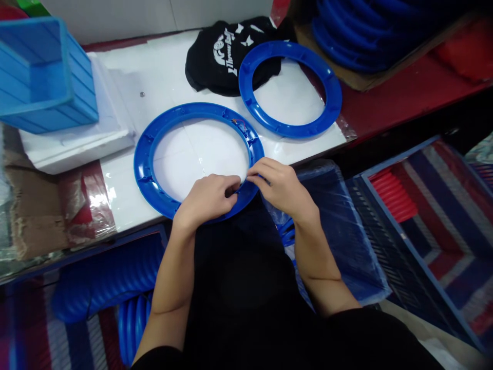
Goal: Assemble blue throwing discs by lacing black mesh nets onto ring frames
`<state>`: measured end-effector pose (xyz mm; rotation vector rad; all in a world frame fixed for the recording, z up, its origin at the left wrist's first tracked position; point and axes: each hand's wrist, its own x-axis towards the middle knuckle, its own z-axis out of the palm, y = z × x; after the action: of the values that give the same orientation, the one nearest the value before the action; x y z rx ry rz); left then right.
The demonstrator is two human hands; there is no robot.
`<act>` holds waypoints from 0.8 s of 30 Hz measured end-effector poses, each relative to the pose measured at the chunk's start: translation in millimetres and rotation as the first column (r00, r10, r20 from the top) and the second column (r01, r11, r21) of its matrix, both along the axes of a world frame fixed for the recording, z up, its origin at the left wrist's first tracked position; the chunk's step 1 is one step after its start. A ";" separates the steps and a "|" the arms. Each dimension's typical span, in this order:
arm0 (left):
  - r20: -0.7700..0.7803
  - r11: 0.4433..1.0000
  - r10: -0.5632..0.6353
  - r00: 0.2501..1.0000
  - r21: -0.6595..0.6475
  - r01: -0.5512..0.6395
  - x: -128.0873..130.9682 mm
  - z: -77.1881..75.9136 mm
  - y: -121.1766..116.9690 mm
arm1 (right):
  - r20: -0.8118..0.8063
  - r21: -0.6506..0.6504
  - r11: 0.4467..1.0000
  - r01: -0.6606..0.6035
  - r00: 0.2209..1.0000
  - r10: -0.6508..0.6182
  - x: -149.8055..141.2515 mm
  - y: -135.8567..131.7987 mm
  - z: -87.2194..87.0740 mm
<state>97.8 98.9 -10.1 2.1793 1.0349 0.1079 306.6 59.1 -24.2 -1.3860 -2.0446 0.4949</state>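
Note:
A blue plastic ring (pixel 143 159) lies hollow side up at the front edge of the white worktop. Its channel shows small ribs and posts. Thin reddish wires (pixel 239 123) run in the channel at the ring's far right. My left hand (pixel 210 199) is over the ring's near right part, fingers curled and pinched; what they hold is hidden. Close beside it, my right hand (pixel 278 184) pinches thumb and forefinger together at the ring's right rim, around something too small to make out. A second blue ring (pixel 246 90) lies behind, partly on a black printed cloth (pixel 210 56).
At left a light-blue bin (pixel 79 85) stands on white foam (pixel 88 149). A box of stacked blue rings (pixel 362 36) is at back right. Below the worktop are a plastic-lined crate (pixel 339 221), a striped-lined crate (pixel 435 216) with red rings, and several blue rings (pixel 111 272).

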 end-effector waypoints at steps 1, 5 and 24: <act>0.003 1.000 0.002 1.000 -0.004 -0.002 0.0 -0.3 0.2 | -0.010 0.008 1.000 0.023 1.000 -0.023 -1.0 -2.7 -0.9; 0.019 1.000 -0.001 1.000 -0.013 0.001 -0.3 -1.4 0.6 | -0.050 0.018 0.994 0.107 0.993 -0.105 -5.5 -12.9 -7.7; 0.044 1.000 -0.002 0.999 0.024 0.001 -1.3 -6.6 3.3 | 0.359 0.000 0.942 0.335 0.880 -0.312 -19.7 -25.5 -13.5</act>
<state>96.4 102.2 -16.6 2.1895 1.0123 0.1681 286.9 33.6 -37.7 -1.9280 -2.0155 0.1698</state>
